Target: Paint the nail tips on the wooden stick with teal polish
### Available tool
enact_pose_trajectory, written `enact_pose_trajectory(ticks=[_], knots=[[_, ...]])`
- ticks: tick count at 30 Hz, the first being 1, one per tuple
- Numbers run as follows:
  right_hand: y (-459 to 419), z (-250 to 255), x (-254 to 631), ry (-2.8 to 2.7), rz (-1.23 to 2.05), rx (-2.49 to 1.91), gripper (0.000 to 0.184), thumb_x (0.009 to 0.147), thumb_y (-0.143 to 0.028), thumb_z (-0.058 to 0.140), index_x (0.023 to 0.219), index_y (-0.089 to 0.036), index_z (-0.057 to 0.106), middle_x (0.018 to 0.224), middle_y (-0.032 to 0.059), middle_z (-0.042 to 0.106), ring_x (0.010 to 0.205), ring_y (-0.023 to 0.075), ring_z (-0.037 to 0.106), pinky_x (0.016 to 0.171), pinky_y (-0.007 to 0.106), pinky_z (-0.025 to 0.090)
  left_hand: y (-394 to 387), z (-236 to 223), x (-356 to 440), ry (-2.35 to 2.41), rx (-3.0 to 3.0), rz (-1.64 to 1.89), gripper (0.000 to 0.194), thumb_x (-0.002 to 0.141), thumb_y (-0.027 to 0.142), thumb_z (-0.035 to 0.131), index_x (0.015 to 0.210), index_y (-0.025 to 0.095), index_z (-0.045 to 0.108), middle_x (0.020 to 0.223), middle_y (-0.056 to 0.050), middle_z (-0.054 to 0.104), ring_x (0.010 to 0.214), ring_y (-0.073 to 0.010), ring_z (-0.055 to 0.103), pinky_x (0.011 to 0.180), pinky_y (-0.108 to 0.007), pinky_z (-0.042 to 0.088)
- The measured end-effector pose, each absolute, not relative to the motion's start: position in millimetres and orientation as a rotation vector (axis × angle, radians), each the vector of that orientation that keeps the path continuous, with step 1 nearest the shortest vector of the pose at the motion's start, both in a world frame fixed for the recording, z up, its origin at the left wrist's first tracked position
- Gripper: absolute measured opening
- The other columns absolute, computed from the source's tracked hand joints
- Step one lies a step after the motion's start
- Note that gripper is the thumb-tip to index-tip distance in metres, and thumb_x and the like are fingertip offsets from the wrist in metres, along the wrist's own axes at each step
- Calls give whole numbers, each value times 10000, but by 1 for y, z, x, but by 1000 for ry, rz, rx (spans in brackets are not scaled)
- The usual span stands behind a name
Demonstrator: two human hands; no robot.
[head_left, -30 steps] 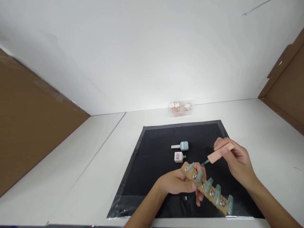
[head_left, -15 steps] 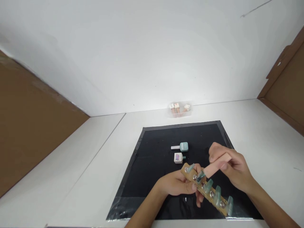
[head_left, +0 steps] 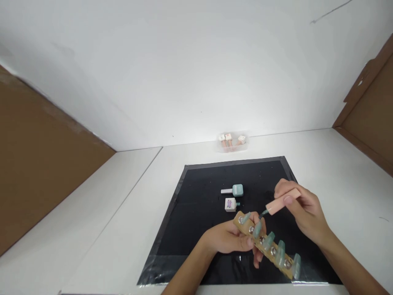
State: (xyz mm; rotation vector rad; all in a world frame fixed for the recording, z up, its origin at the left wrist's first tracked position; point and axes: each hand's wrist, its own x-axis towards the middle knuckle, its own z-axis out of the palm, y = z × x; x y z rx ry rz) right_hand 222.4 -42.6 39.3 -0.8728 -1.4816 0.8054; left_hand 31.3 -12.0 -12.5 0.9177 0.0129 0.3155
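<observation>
My left hand [head_left: 229, 239] is closed round a wooden bar [head_left: 266, 245] that carries several pale green false nails on metal studs. The bar slants from upper left to lower right above the black mat [head_left: 199, 213]. My right hand [head_left: 302, 211] pinches the pink cap of a nail polish brush [head_left: 281, 203], its dark tip just above the second nail from the left. On the mat beyond lie a mint green polish bottle [head_left: 237, 190] on its side and a small open white bottle [head_left: 230, 204].
The mat lies on a white table. A clear tray [head_left: 232, 141] with a few small pink-and-white bottles stands at the back by the white wall. Brown cardboard panels [head_left: 37, 164] flank the table at left and right.
My right hand brought the brush down onto the second nail half a second ago, then drew it back up and to the right. The bar and my left hand barely moved.
</observation>
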Motion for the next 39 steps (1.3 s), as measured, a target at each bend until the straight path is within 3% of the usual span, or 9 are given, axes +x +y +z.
enact_pose_trajectory(ticks=[5,10,39], knots=[[-43,39,221,-1534,829,-745,273,921,-462,476,823,-240,601,670,-2,516,612,149,479,537,275,389,-12,-13,31,23,912,293,350,778,417,666,874,177,429,783,-3,590,611,-90,602,633,-256,520],[-45,40,220,-1543,782,-854,223,931,-399,494,818,-236,595,690,-1,524,618,143,485,536,268,382,-12,-11,30,34,924,302,348,786,427,653,877,172,433,766,-5,584,621,-91,592,637,-255,514],[-44,43,219,-1501,839,-815,297,915,-465,486,785,-223,598,645,-4,509,594,146,473,525,265,379,-14,-11,31,29,926,287,372,777,438,662,901,168,438,777,-3,588,620,-91,600,638,-255,510]])
